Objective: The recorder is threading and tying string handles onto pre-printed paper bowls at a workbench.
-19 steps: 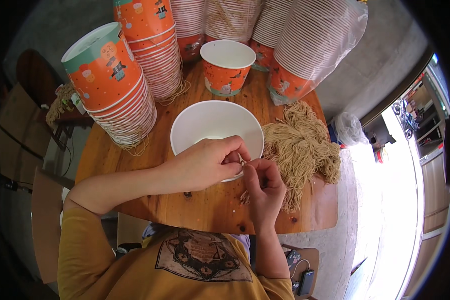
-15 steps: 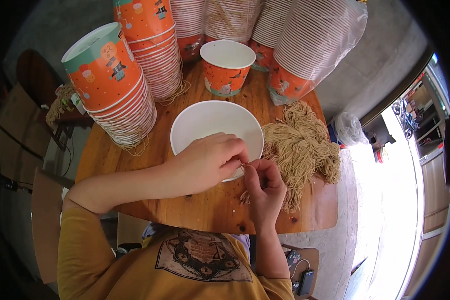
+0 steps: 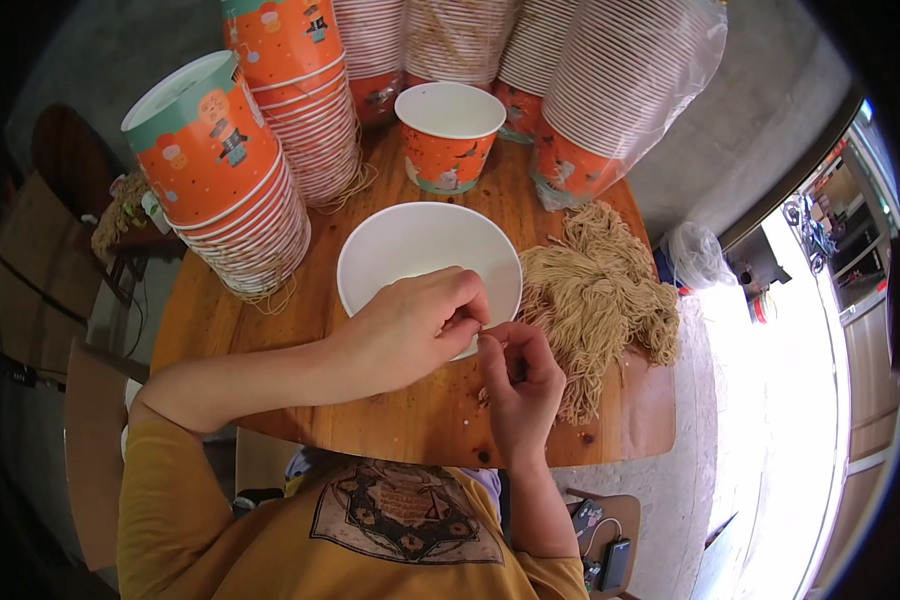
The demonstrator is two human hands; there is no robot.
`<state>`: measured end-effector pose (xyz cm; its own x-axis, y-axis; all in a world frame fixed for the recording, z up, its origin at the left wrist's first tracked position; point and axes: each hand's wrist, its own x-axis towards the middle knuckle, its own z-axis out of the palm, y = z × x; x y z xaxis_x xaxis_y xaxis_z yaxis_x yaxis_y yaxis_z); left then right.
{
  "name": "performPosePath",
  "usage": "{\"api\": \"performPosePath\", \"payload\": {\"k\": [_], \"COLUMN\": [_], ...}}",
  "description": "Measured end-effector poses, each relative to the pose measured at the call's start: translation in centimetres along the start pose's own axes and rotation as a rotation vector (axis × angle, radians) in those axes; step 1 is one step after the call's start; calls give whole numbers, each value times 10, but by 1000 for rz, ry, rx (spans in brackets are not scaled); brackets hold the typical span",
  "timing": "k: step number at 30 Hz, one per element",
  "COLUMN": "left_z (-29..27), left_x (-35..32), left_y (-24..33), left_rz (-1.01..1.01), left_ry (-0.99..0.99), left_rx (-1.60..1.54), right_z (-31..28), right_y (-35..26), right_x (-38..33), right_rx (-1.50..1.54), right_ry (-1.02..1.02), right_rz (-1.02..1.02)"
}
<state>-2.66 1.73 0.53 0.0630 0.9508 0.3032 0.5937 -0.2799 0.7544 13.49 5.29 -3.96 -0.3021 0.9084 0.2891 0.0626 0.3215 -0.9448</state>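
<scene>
A white-lined paper bucket (image 3: 410, 240) stands in front of me, its open mouth facing up. My left hand (image 3: 400, 325) lies across its near side, with thumb and fingers pinched together at the near right rim. Right beside those fingertips, my right hand (image 3: 520, 375) also pinches. What the fingertips hold is too small to make out. A thick bundle of tan string (image 3: 605, 300) lies on the table just right of the bucket, with loose strands reaching toward my right hand.
Behind stands an orange printed paper bucket (image 3: 450, 135). Tall nested bucket stacks (image 3: 240, 190) rise at the left with string hanging from them, and plastic-wrapped stacks (image 3: 625, 90) at the back right. The wooden table (image 3: 370, 425) has a curved edge. A power bank (image 3: 615, 563) lies below right.
Both hands have shifted very slightly left, still pinching at the bucket's rim. The rest of the scene moves a little with the view.
</scene>
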Motion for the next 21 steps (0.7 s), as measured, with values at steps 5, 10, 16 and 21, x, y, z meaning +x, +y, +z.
{"api": "performPosePath", "payload": {"k": [5, 10, 16, 21], "left_z": [-1, 4, 1, -2], "left_x": [1, 2, 2, 2], "left_y": [3, 0, 4, 10], "left_rz": [-123, -30, -30, -111], "left_ry": [-42, 19, -57, -93], "left_rx": [-101, -130, -65, -111], "right_z": [-1, -1, -2, -4], "right_y": [0, -2, 2, 10], "right_x": [-1, 2, 3, 5], "right_rx": [-31, -156, -210, 134], "right_ry": [11, 56, 64, 25], "right_rz": [-26, -146, -156, 66]}}
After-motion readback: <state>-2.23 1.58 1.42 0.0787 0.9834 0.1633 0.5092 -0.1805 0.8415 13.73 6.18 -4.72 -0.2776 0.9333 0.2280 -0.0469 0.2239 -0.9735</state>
